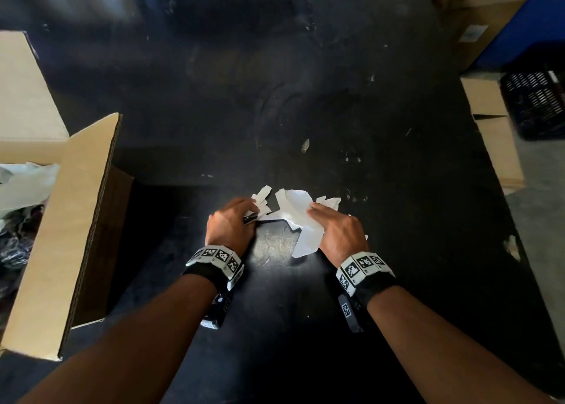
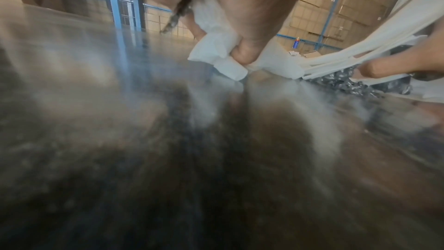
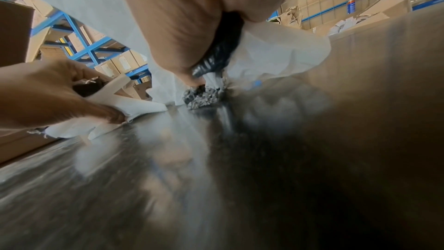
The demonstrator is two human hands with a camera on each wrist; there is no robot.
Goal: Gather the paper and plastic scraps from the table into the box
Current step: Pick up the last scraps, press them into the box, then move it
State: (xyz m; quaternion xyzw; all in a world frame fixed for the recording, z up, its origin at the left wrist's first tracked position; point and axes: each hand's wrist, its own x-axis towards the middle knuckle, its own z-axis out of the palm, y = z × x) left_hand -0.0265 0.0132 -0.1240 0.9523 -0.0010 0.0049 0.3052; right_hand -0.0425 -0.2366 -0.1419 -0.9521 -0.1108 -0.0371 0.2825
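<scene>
1. Your head camera looks forward and steeply down on the black table [image 1: 336, 82], with both forearms reaching in from the bottom edge and the open box [image 1: 85, 195] at the left.
2. Your left wrist camera sits low, just above the tabletop, looking along the left hand [image 2: 240, 16] from very near.
3. Your right wrist camera sits equally low, facing along the right hand [image 3: 192, 26].
4. All three views share the white paper scraps [image 1: 293, 211]; each wrist view also catches the opposite hand.
</scene>
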